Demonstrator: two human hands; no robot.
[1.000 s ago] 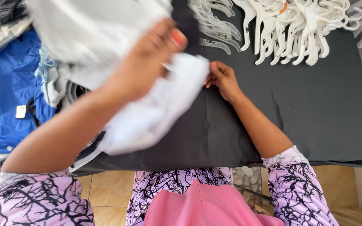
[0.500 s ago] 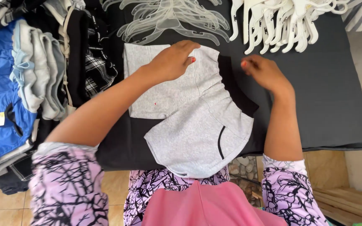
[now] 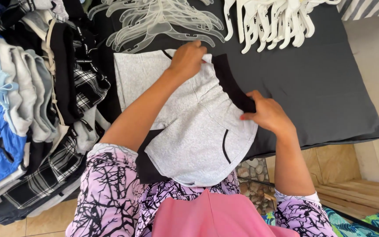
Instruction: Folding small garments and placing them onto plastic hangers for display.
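A pair of light grey shorts (image 3: 189,131) with a black waistband lies spread on the dark grey cloth-covered table (image 3: 330,87), one leg hanging over the front edge. My left hand (image 3: 188,59) grips the far end of the waistband near the hangers. My right hand (image 3: 266,113) pinches the near end of the black waistband at the shorts' right side.
Clear plastic hangers (image 3: 154,22) and white hangers (image 3: 273,19) lie heaped at the table's back. A pile of folded clothes (image 3: 31,109), grey, black, plaid and blue, fills the left side. Tiled floor and wooden planks (image 3: 360,193) show below right.
The shorts came down from the air and now lie flat on the table. Both hands have shifted to the two ends of the black waistband.
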